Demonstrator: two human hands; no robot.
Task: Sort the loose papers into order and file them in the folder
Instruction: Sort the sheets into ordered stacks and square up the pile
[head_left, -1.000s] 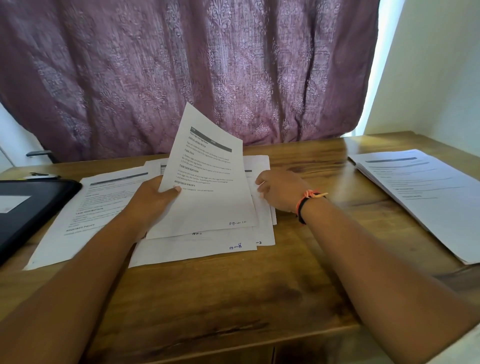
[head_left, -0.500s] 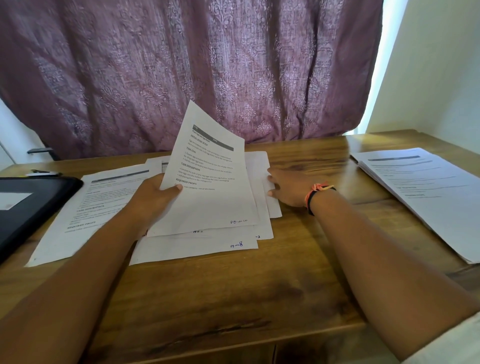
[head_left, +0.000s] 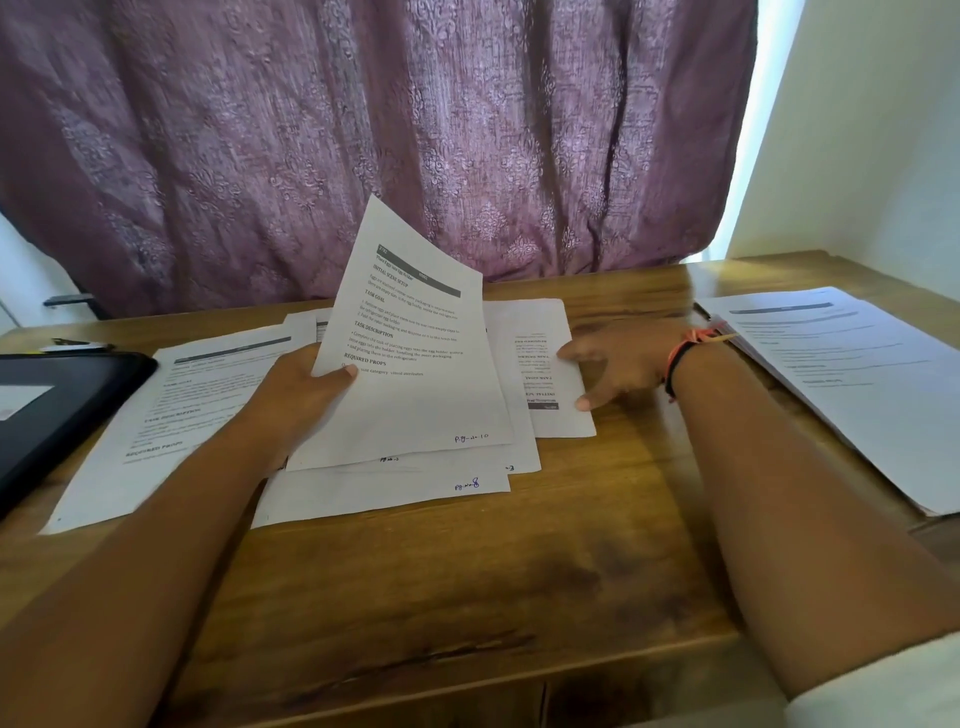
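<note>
My left hand (head_left: 298, 395) grips a printed sheet (head_left: 410, 358) by its left edge and holds it tilted up over a loose pile of papers (head_left: 384, 488) on the wooden desk (head_left: 467, 587). The sheet carries a handwritten page number at its lower right. My right hand (head_left: 618, 364) presses spread fingers on an upside-down printed sheet (head_left: 550, 374) sticking out at the pile's right side. Another printed sheet (head_left: 171, 410) lies left of the pile. A black folder (head_left: 57, 400) lies at the desk's left edge.
A stack of printed papers (head_left: 857, 374) lies at the right of the desk. A purple patterned curtain (head_left: 363, 135) hangs behind the desk, with a pale wall (head_left: 872, 130) to the right. A pen (head_left: 78, 344) lies behind the folder.
My right hand has slid rightward, drawing the upside-down sheet out from the pile's right side. My left hand keeps holding the raised sheet in about the same place.
</note>
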